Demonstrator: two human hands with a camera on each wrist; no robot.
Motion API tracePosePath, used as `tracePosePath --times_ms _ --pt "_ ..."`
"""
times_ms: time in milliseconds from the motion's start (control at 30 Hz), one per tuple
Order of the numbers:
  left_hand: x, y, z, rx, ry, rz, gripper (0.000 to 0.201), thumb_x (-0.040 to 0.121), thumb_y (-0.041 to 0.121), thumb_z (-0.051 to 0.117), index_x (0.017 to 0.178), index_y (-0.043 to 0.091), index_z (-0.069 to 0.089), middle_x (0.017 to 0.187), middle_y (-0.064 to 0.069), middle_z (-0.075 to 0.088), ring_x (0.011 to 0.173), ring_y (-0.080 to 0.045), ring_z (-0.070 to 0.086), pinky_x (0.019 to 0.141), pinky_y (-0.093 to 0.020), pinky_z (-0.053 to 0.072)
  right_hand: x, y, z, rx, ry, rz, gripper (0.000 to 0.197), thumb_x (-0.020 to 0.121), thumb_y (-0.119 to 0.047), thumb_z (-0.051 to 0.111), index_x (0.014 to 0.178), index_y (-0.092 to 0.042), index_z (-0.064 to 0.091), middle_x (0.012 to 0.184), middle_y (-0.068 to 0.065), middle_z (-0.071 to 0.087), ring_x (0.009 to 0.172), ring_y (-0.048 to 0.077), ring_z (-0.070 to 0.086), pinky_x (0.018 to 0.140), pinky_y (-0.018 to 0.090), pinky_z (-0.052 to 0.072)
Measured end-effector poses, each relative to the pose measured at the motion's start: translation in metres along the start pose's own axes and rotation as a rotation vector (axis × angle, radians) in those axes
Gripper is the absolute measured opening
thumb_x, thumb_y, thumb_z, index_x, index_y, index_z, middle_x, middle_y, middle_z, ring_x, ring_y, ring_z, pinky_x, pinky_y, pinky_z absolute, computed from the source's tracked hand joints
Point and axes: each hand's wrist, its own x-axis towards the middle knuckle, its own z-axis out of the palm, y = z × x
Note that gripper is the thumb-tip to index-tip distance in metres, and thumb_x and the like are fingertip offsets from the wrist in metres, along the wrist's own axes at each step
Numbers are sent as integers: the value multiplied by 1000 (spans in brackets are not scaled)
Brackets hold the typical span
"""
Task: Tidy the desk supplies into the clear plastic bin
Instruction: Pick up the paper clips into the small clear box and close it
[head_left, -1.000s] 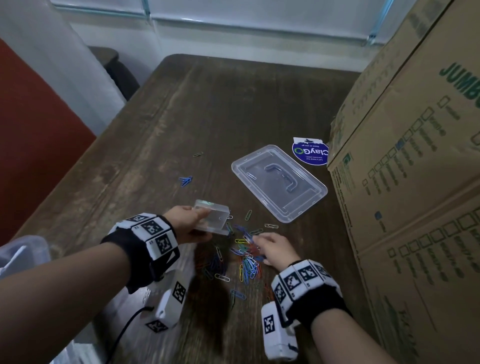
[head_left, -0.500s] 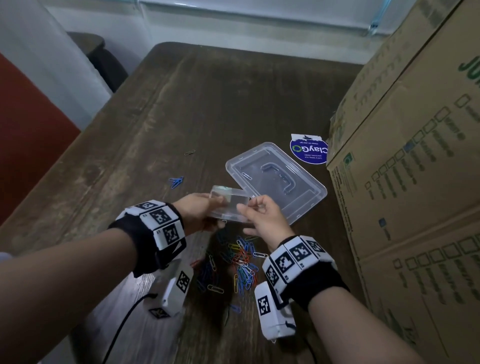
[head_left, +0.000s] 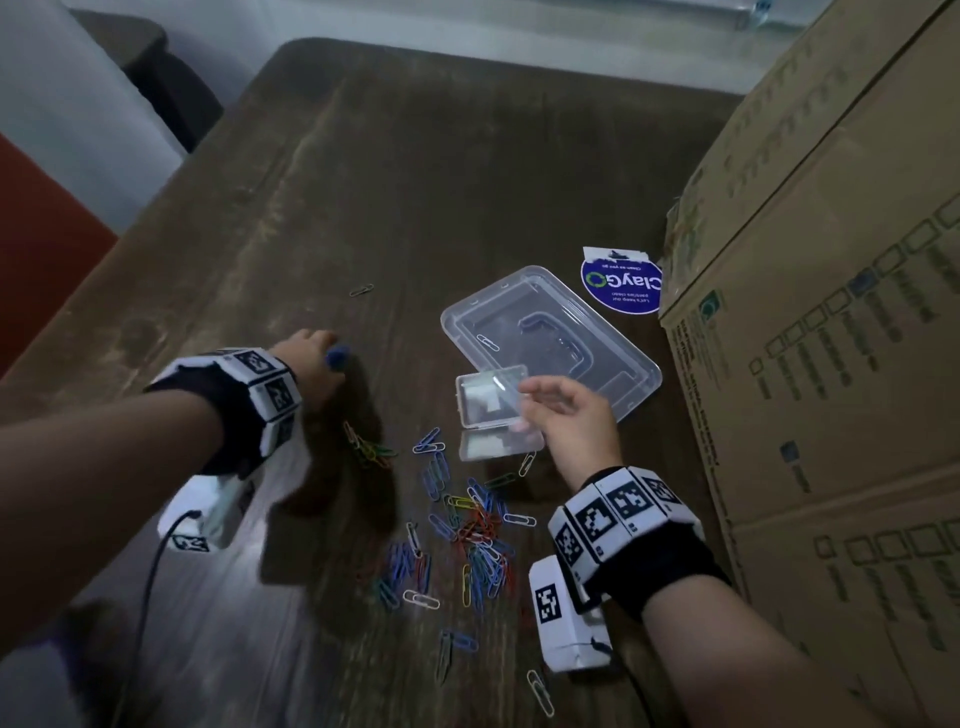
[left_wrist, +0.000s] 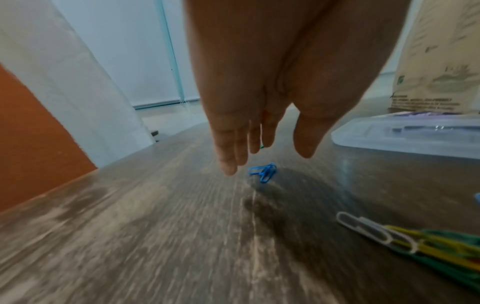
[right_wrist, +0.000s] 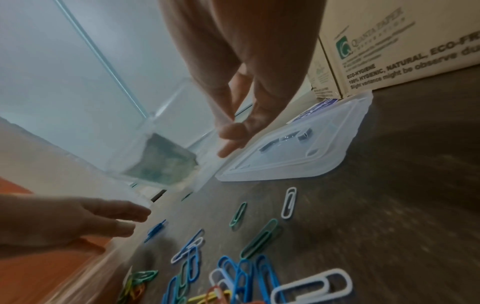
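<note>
Over a small bunch of blue paper clips (head_left: 337, 357) (left_wrist: 263, 171) on the wooden table, my left hand (head_left: 324, 345) (left_wrist: 259, 152) hovers with straight fingers and holds nothing. My right hand (head_left: 524, 410) (right_wrist: 228, 131) pinches a small clear plastic box (head_left: 491, 402) (right_wrist: 155, 160) by its edge, just above the table, with the box's lid hanging open below it. A pile of coloured paper clips (head_left: 478, 535) (right_wrist: 233, 273) lies in front of both hands. A short chain of clips (head_left: 369, 449) (left_wrist: 415, 240) lies near my left wrist.
A large clear plastic lid with a moulded handle (head_left: 623, 384) (right_wrist: 337, 144) lies flat beyond the right hand, one clip on it. A blue round sticker (head_left: 621, 283) sits behind it. Cardboard boxes (head_left: 831, 364) wall off the right side. A single clip (head_left: 361, 290) lies farther out.
My left hand let go of the small clear box and moved left and away to the blue clips. The right hand now holds the box alone, lid open.
</note>
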Motion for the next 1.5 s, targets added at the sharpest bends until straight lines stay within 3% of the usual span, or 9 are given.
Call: tracePosePath --times_ms 200,367,500,733,933,1100,1200,1333,1500 --pt "-12 13 32 17 -54 135 56 96 19 44 148 10 23 158 -4 14 141 -24 29 111 -28 27 8 -1 2 73 -76 70 43 83 8 58 122 -11 61 122 6 63 113 17 59 97 31 50" --pt "-54 44 63 -91 39 387 36 90 8 43 122 14 57 127 -7 54 119 -25 52 97 -27 40 17 0 -2 124 28 83 41 86 7 55 122 -12 60 126 8 61 119 20 56 102 42 47" --pt "-24 51 35 -213 171 222 35 88 5 47 121 9 58 127 -15 55 118 -33 52 96 -32 41 21 2 -6 151 47 85 41 85 8 55 120 -14 62 126 7 61 119 21 57 100 44 48" --pt "48 37 -17 -16 65 77 67 90 5 49 150 11 19 157 -10 18 143 -29 24 113 -34 26 30 3 -7 166 49 76 43 87 8 51 122 -14 61 127 2 61 121 17 56 101 42 47" --pt "71 37 -8 25 26 44 56 91 6 46 145 2 28 152 -17 28 140 -32 31 112 -38 28 36 2 -5 184 39 76 43 87 9 49 120 -16 62 128 2 60 120 15 56 96 39 51" --pt "66 37 4 81 -58 54 66 91 8 49 149 9 19 158 -9 14 143 -29 24 113 -35 27 36 2 -10 178 49 89 42 88 7 50 120 -17 62 128 1 60 120 16 56 81 23 54" --pt "68 34 1 -8 60 43 66 87 5 53 147 9 25 154 -14 24 137 -35 34 108 -38 34 35 3 -14 174 66 83 40 89 6 50 120 -17 61 129 1 59 120 20 56 68 13 51" --pt "83 29 -16 -35 197 13 59 88 3 52 144 2 32 151 -19 29 136 -37 34 109 -41 32 38 4 -17 187 86 68 40 88 7 49 115 -18 63 129 2 60 122 16 54 95 34 51" --pt "92 32 -12 60 30 30 56 90 -1 48 143 -3 30 150 -20 32 138 -32 35 112 -35 29 46 4 -20 191 108 85 39 88 5 50 108 -25 64 126 1 61 116 20 58 93 42 52"
